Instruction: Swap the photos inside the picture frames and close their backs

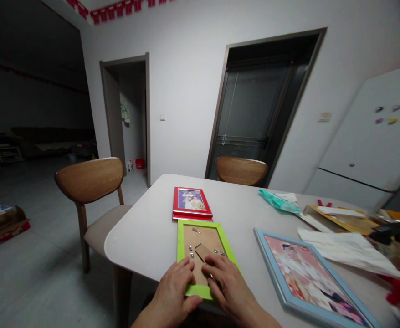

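Note:
A green picture frame point(225, 237) lies face down near the table's front edge, its brown backing board point(189, 232) facing up. Small metal clips point(191, 251) sit along the board, and a stand flap point(203, 251) shows near its middle. My left hand point(176, 287) grips the frame's lower left, fingers bent over the board and thumb at the bottom rim. Across the lower right, my right hand point(227, 284) is closed on the frame, its curled fingertips pressed on the board. Whatever lies under those fingertips is mostly hidden.
Beyond the green frame are stacked red picture frames point(191, 200). A blue picture frame point(271, 269) lies to the right. Farther right are a green packet point(278, 200), white paper point(346, 248) and a yellow envelope point(350, 221). Wooden chairs point(90, 177) stand around the table point(145, 228).

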The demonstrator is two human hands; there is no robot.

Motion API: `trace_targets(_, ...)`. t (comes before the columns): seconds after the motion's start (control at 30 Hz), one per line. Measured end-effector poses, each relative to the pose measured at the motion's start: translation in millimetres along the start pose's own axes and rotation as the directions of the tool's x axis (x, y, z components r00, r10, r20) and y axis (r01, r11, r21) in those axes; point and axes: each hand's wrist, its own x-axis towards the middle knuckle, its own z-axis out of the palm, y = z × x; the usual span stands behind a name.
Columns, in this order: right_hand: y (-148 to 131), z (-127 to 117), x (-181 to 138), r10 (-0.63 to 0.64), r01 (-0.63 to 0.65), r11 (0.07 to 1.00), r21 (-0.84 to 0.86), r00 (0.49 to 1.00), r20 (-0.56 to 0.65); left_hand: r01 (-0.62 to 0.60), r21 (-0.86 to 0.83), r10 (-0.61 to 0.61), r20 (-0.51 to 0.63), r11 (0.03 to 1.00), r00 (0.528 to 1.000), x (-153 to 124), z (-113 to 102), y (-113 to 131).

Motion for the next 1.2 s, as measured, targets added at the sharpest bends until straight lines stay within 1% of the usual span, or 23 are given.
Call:
trace_targets(0.3, 1.6, 6.5, 2.6, 0.083, -0.081, 0.996, 0.027, 0.995, -0.064, -0.001, 0.001, 0.001, -0.001, 1.000, 1.000, -1.5, -0.2, -0.2)
trace_targets(0.5, -1.5, 4.6, 2.5, 0.061, -0.061, 0.998, 0.007, 0.997, -0.042, 0.010, -0.009, -0.010, 0.008, 1.000, 1.000, -3.1, -3.6, 3.1)
trace_targets(0.67, -3.2, 5.2, 2.9, 0.089, -0.089, 0.996, -0.007, 0.994, -0.062, 0.006, -0.012, -0.006, -0.001, 1.000, 1.000, -3.1, -2.6, 2.3)
trace_targets(0.83, -8.2, 1.2, 4.0, 0.029, -0.029, 1.000, 0.003, 1.000, -0.012, -0.003, -0.019, 0.003, -0.008, 1.000, 1.000, -2.6, -1.4, 0.8)
trace_targets(0.97, -11.1, -7.6, -0.8, -0.052, 0.049, 0.995, 0.083, 0.998, 0.035, -0.005, -0.009, 0.005, -0.005, 1.000, 1.000, -2.7, -1.2, -0.1)
trace_targets(1.07, -10.2, -13.1, -7.1, -0.095, 0.085, 0.986, 0.143, 0.994, 0.060, -0.005, -0.008, 0.005, 0.003, 1.000, 1.000, -2.6, -1.2, -0.8)
trace_targets(1.13, -7.6, -14.3, -9.7, -0.099, 0.087, 0.981, 0.174, 0.993, 0.063, -0.008, -0.011, 0.008, 0.000, 1.000, 1.000, -2.4, -0.9, -1.6)
trace_targets(1.2, -3.5, -13.3, -8.5, -0.068, 0.057, 0.977, 0.208, 0.996, 0.050, -0.008, -0.017, 0.007, -0.006, 1.000, 1.000, -2.2, -0.5, -2.7)
